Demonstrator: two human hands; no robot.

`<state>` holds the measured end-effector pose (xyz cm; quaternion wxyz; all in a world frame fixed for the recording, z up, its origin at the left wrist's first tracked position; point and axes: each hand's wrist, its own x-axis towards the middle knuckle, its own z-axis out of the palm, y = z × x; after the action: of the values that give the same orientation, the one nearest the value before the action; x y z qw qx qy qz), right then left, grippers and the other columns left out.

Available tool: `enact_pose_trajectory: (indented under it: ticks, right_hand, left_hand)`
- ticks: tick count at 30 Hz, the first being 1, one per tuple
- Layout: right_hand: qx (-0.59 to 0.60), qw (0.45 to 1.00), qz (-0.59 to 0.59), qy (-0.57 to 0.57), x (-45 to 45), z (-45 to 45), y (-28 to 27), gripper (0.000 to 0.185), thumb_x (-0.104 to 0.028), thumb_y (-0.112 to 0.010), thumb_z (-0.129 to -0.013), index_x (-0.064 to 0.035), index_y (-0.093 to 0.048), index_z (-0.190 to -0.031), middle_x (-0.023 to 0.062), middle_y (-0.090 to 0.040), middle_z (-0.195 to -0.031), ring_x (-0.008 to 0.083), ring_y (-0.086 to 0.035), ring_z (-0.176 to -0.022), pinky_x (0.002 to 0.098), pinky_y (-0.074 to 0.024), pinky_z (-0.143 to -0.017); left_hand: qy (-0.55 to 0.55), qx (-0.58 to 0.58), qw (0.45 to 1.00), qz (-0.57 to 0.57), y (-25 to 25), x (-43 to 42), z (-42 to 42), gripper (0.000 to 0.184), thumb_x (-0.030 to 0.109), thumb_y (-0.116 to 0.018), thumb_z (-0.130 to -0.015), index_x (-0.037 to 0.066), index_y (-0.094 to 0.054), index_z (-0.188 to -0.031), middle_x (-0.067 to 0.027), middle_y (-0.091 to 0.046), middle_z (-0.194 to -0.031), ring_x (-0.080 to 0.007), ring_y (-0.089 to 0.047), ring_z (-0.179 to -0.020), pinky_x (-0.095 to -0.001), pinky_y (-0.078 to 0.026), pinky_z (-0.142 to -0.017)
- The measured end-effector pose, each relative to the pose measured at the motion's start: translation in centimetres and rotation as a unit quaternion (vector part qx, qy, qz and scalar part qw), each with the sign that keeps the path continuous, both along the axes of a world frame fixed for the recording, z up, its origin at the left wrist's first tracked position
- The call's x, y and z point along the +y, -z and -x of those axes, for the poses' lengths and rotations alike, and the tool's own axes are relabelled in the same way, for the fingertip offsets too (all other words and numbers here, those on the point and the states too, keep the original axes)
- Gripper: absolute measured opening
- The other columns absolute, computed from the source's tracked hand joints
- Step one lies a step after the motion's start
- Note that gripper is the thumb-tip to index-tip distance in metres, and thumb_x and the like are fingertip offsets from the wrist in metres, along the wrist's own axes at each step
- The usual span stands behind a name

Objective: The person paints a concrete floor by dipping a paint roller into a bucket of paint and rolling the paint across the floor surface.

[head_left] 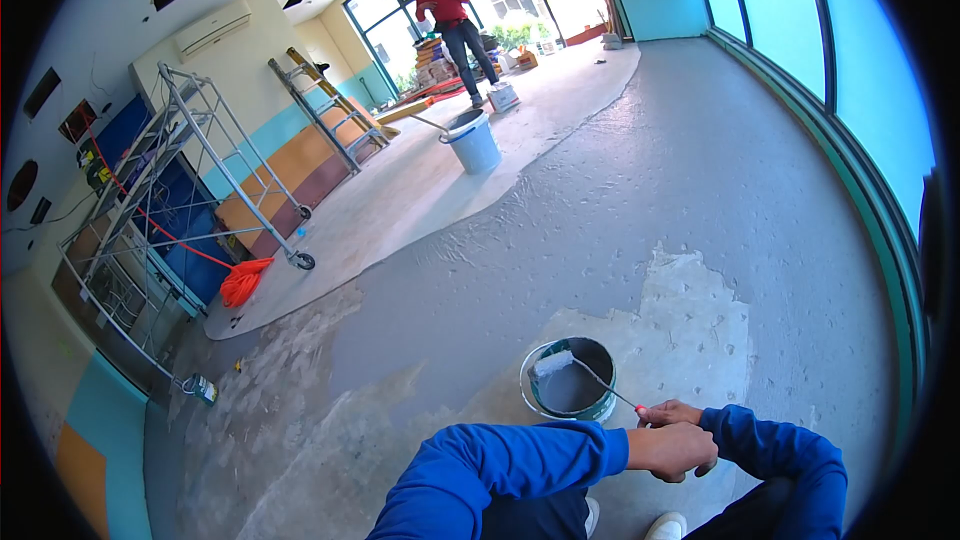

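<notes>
A paint roller (pixel 552 364) rests with its grey, paint-coated head over the rim and opening of a bucket (pixel 607 402) of grey paint. Its thin wire frame runs to the red handle end, which is gripped by my right hand (pixel 672 413). Just in front of that, nearer my body, my left hand (pixel 668 451) is closed with its fingers curled under. What the left fingers hold, if anything, is hidden. The bucket stands on a bare patch of floor (pixel 690 325), close in front of my shoes.
Wet-looking grey coating (pixel 600 200) covers much of the floor. A blue-white bucket (pixel 475 147) with a stick in it stands further off, near a person (pixel 450 15) in red. To the left are a wheeled scaffold (pixel 215 130), a ladder (pixel 335 120), an orange cord bundle (pixel 243 283) and a can (pixel 201 388).
</notes>
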<state>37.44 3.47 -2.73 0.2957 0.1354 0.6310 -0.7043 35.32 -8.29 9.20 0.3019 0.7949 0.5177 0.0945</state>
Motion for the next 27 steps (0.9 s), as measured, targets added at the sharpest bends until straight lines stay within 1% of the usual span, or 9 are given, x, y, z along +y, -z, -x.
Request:
enact_pose_trajectory:
  ticks: [5, 8, 11, 14, 20, 27]
  right_hand:
    - [-0.009, 1.000, 0.006, 0.002, 0.1, 0.0, 0.5, 0.045, -0.052, -0.058, -0.090, -0.0079, -0.069, -0.093, -0.0019, -0.058, -0.066, 0.0066, -0.050, -0.058, 0.0263, -0.0413, -0.055]
    - [0.004, 1.000, -0.009, -0.002, 0.0, 0.0, -0.4, 0.046, -0.052, -0.058, -0.090, -0.0080, -0.069, -0.093, -0.0019, -0.058, -0.065, 0.0065, -0.050, -0.058, 0.0263, -0.0412, -0.055]
    - [0.001, 1.000, 0.003, 0.002, 0.1, 0.1, 0.8, 0.046, -0.053, -0.059, -0.089, -0.0079, -0.069, -0.092, -0.0019, -0.058, -0.065, 0.0066, -0.050, -0.058, 0.0263, -0.0413, -0.055]
    - [0.005, 1.000, -0.008, 0.000, 0.0, 0.0, -0.1, 0.048, -0.054, -0.058, -0.089, -0.0079, -0.070, -0.092, -0.0021, -0.057, -0.064, 0.0065, -0.050, -0.059, 0.0265, -0.0410, -0.055]
    - [0.018, 1.000, -0.010, -0.015, 0.3, 0.2, 1.2, 0.051, -0.057, -0.056, -0.089, -0.0081, -0.070, -0.093, -0.0027, -0.056, -0.064, 0.0061, -0.049, -0.059, 0.0264, -0.0401, -0.055]
    - [0.012, 1.000, -0.014, -0.017, 0.3, 0.2, 1.5, 0.051, -0.057, -0.055, -0.090, -0.0086, -0.070, -0.094, -0.0032, -0.055, -0.064, 0.0061, -0.048, -0.059, 0.0262, -0.0395, -0.056]
  left_hand:
    - [0.002, 0.003, 1.000, -0.001, 0.0, 0.0, 0.0, 0.029, 0.002, -0.067, -0.060, 0.005, -0.067, -0.089, -0.0178, -0.064, -0.086, -0.0361, -0.064, -0.084, -0.0441, -0.051, -0.069]
    - [0.002, 0.003, 1.000, 0.002, 0.0, 0.1, 0.0, 0.030, 0.002, -0.067, -0.060, 0.005, -0.067, -0.090, -0.0178, -0.064, -0.086, -0.0361, -0.064, -0.084, -0.0441, -0.051, -0.069]
    - [0.001, 0.004, 1.000, 0.007, -0.2, 0.0, 0.0, 0.029, 0.002, -0.067, -0.060, 0.005, -0.067, -0.089, -0.0179, -0.064, -0.086, -0.0359, -0.064, -0.084, -0.0441, -0.051, -0.069]
    - [0.001, 0.004, 1.000, 0.002, -0.3, 0.0, 0.0, 0.029, 0.002, -0.067, -0.060, 0.004, -0.067, -0.088, -0.0181, -0.065, -0.085, -0.0359, -0.064, -0.084, -0.0440, -0.051, -0.069]
    - [0.000, -0.004, 1.000, -0.007, -0.1, 0.0, 0.0, 0.028, 0.001, -0.066, -0.060, 0.004, -0.067, -0.088, -0.0179, -0.065, -0.084, -0.0359, -0.064, -0.083, -0.0433, -0.051, -0.068]
    - [0.001, -0.001, 1.000, 0.003, -0.1, 0.0, 0.0, 0.028, 0.002, -0.066, -0.061, 0.004, -0.067, -0.089, -0.0180, -0.065, -0.085, -0.0357, -0.064, -0.083, -0.0432, -0.051, -0.068]
